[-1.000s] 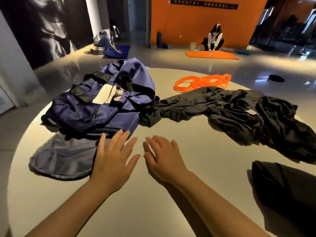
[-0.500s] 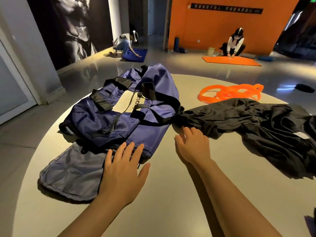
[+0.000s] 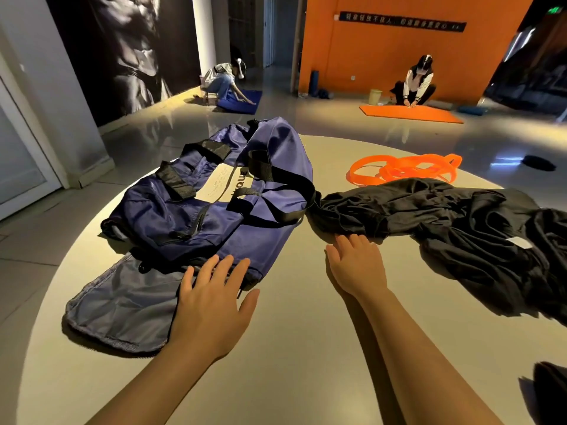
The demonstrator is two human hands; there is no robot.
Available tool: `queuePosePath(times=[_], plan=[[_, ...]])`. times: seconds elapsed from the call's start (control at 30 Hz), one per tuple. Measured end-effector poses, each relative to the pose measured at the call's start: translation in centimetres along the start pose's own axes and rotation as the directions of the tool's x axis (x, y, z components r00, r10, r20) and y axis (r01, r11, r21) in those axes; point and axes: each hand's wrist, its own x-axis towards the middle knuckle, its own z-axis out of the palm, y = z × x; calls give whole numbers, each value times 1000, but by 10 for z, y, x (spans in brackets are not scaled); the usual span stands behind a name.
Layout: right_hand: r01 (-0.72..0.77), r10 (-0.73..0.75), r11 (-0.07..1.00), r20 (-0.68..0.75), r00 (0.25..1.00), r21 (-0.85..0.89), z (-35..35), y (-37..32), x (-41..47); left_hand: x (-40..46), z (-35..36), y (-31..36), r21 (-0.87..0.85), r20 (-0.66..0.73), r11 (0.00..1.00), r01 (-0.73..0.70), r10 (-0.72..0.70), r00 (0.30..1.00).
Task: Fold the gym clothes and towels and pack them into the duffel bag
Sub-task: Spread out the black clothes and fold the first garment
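Two flat, empty hands (image 3: 211, 305) (image 3: 357, 265), one duffel bag (image 3: 196, 216), one orange band (image 3: 402, 171).

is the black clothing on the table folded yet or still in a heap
Not folded. The black clothing lies crumpled and spread across the table, full of wrinkles, with a white tag showing.

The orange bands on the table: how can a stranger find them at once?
Look at the round table, at its far edge. Behind the crumpled black clothing lies a tangle of flat orange bands. Nothing else on the table is bright orange.
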Motion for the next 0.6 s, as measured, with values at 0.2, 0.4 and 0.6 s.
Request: queuePosePath(times=[0.2, 0.4, 0.6], plan=[[44, -46, 998, 31, 998, 35, -9, -8, -52, -16, -6, 10, -18, 94, 1000, 23, -21, 995], [114, -116, 989, 17, 993, 94, -22, -5, -92, -75, -32, 54, -67, 148, 996, -54, 63, 987], [76, -82, 852, -12, 997, 519, -48, -7, -134, -148, -58, 88, -157, 312, 964, -213, 253, 916]])
